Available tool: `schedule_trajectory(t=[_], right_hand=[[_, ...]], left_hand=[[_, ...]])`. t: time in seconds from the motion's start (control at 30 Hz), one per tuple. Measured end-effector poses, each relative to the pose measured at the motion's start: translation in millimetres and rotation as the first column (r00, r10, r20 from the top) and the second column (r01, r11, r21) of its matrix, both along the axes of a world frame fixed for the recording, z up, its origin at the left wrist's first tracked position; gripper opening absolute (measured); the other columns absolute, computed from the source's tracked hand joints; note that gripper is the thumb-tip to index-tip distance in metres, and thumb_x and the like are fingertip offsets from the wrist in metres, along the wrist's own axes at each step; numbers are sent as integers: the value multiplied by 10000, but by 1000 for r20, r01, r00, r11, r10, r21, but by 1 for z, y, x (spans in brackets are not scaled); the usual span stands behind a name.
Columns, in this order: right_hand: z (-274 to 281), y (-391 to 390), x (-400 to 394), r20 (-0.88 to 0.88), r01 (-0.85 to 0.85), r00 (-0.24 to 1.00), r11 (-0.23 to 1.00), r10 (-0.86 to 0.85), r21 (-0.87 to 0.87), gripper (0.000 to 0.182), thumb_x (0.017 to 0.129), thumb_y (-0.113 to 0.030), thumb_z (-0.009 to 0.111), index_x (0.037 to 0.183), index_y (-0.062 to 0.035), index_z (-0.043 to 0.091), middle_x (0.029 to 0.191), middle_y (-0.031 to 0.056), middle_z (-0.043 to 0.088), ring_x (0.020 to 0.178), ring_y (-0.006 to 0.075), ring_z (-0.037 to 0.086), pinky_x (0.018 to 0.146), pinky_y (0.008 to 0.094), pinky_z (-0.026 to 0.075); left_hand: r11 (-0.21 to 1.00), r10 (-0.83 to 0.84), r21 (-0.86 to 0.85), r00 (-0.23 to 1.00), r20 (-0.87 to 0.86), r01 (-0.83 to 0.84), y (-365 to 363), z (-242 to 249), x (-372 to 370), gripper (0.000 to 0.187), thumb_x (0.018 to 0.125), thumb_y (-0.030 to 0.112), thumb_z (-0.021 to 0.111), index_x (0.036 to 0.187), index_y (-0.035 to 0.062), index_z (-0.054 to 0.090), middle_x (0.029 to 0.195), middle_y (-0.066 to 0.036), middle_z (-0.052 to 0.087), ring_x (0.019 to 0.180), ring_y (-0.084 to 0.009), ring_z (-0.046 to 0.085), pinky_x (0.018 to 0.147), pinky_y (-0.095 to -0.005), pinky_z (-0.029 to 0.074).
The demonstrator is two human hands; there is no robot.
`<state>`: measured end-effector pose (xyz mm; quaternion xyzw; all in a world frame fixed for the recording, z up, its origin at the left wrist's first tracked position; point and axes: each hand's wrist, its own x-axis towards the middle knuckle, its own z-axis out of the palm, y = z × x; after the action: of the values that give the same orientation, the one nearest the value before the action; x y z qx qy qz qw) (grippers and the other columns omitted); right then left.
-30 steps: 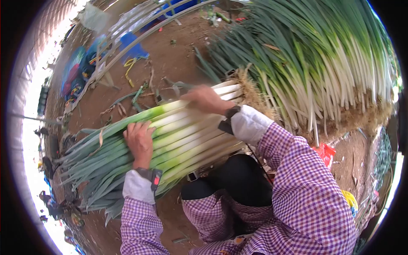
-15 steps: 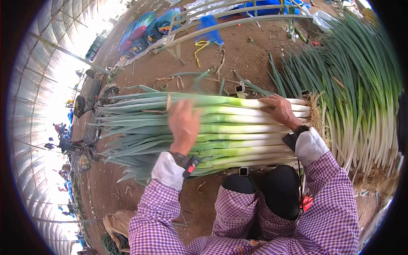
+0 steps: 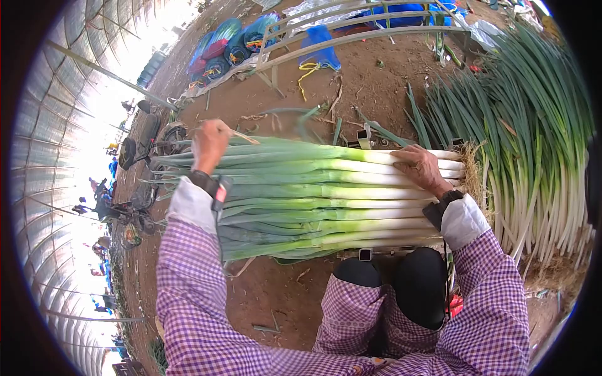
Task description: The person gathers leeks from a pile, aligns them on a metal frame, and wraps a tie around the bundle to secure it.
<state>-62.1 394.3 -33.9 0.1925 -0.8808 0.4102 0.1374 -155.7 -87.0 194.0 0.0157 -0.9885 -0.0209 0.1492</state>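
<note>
Long leeks [image 3: 326,188] lie side by side in a bundle in front of me, green tops to the left and white stalks to the right. My left hand [image 3: 211,144] is closed at the far edge of the green tops, with a thin tan strip [image 3: 246,137] sticking out of it to the right. My right hand [image 3: 421,168] rests on the white stalks near the roots [image 3: 471,169], its fingers bent over the far stalks and the thumb side hidden. Another tan strand [image 3: 241,268] hangs at the near edge of the leaves.
A large pile of leeks [image 3: 527,144] lies to the right. Beyond the bundle are a metal frame [image 3: 364,39], a blue bag [image 3: 320,47] with yellow cord, and netted rolls [image 3: 216,66]. A parked motorbike [image 3: 141,163] stands at the left. My knees [image 3: 420,285] are close below.
My left hand has moved left and away from me along the leaves, and the tan strip now extends from its closed fingers. My right hand stays on the white stalks.
</note>
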Motion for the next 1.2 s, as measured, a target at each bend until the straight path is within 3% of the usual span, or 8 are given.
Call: schedule_trajectory(t=[0.23,0.5,0.63,0.73,0.87,1.0,1.1,1.2], right_hand=[[-4,0,1,-5,16,1000,999,-16,-32,305,849,-222,797,1139,-129,783,1040,92,748,982,327,700,853,426,562],[-1,0,-1,-53,16,998,999,-18,-37,285,835,-198,804,1109,-123,787,993,82,743,949,315,698,824,421,561],[0,-2,1,-42,21,999,999,-23,-29,285,839,-201,801,1112,-121,788,997,77,747,958,307,698,828,417,561],[-1,-1,1,-29,20,999,1000,-21,-17,291,839,-203,801,1118,-121,789,1016,75,752,970,300,700,837,411,561],[0,-1,1,16,30,999,999,-30,-22,298,831,-198,807,1118,-121,790,1040,72,760,985,295,703,853,405,562],[3,-3,3,32,42,999,999,-41,-21,299,819,-180,816,1111,-117,792,1036,71,764,998,296,704,866,409,563],[1,-2,1,34,32,999,999,-32,-23,300,824,-189,817,1113,-113,791,1043,73,764,1000,294,705,863,403,563],[4,-1,1,51,30,998,999,-29,-15,304,825,-193,820,1117,-112,791,1045,77,764,997,294,705,864,401,562]], left_hand=[[991,-124,-65,983,-132,117,-8,52,-57,165,867,263,702,908,135,798,946,-158,772,923,-366,745,804,-482,568],[963,144,-135,871,-469,-232,-135,111,-74,250,905,296,652,997,101,778,981,-189,764,916,-388,734,818,-496,562],[927,141,369,844,-517,70,-176,140,-95,265,899,269,715,1076,80,772,1006,-146,775,948,-326,729,875,-461,550],[904,-246,145,767,-593,402,-159,106,-173,511,950,335,702,1312,-22,656,1254,-154,713,1185,-285,647,1069,-434,467],[967,-248,-74,965,-83,242,-9,24,-100,647,1037,466,580,1549,82,480,1572,-224,477,1482,-362,412,1214,-477,318],[863,-246,-248,794,556,441,12,-39,-65,576,1055,539,479,1495,172,539,1488,-156,561,1358,-366,511,1149,-567,345],[862,-88,-290,686,722,415,-6,-62,-50,502,1077,481,458,1458,177,574,1470,-119,577,1327,-350,534,1124,-552,378],[826,-271,-271,770,577,494,-31,-77,-35,456,1085,441,439,1374,156,647,1429,-125,597,1300,-338,559,1095,-525,413]])
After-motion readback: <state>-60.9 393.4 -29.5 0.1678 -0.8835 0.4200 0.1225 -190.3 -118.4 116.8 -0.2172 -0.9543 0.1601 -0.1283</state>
